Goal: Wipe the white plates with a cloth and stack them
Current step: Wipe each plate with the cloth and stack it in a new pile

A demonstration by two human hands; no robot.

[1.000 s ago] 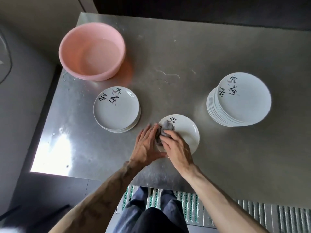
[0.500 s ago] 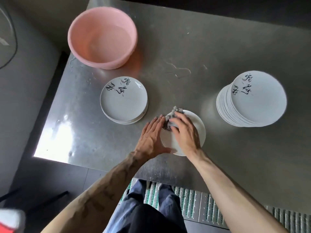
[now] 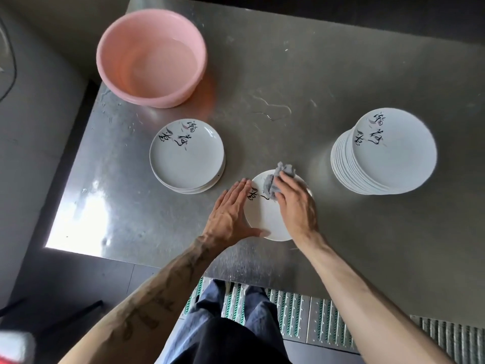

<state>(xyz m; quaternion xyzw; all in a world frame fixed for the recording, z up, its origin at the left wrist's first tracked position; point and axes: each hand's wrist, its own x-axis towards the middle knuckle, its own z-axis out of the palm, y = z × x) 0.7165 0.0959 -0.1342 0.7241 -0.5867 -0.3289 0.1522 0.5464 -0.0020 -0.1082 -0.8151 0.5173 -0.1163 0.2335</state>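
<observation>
One plate (image 3: 262,218) on counter (image 3: 341,61) — left hand (image 3: 231,214) flat at 9 o'clock rim; right hand (image 3: 296,203) clutches cloth (image 3: 271,182), 12 o'clock.

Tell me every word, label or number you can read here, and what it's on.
Short stack's top plate: black brush-script characters, too stylised to read.
Tall stack's top plate: same script, unreadable.
Plate being wiped: script partly hidden by the cloth and right hand, unreadable.
Left forearm: tattoo marks, illegible.
Pink basin: no text.
</observation>
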